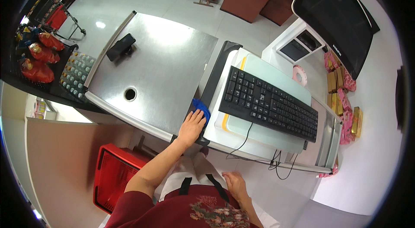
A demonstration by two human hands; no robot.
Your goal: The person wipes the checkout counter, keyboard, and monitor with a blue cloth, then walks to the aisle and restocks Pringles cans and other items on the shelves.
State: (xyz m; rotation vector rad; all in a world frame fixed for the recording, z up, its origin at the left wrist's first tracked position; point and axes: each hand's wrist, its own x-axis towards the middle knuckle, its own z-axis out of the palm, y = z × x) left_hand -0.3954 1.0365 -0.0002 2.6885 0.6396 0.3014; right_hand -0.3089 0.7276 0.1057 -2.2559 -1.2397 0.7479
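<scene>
My left hand (192, 126) lies over a bunched blue cloth (202, 111), its fingers pressed on it at the gap between the steel countertop (162, 66) and the dark end of the raised counter section. Beside my thigh hangs my right hand (235, 184), loosely bent, with nothing visible in it. A black phone-like device on a stand (121, 47) stands at the countertop's far left, and a round hole (130, 94) is nearer me. Right of the cloth, a black keyboard (269, 103) lies across a pale green and white case (256, 134).
A red plastic basket (112, 176) is below the counter at left. A large monitor (334, 17) overhangs the right side. Black cables (275, 160) dangle from the counter's near edge. Bottled drinks (76, 74) and red bags (37, 71) border the left. A shopping cart (56, 17) stands beyond.
</scene>
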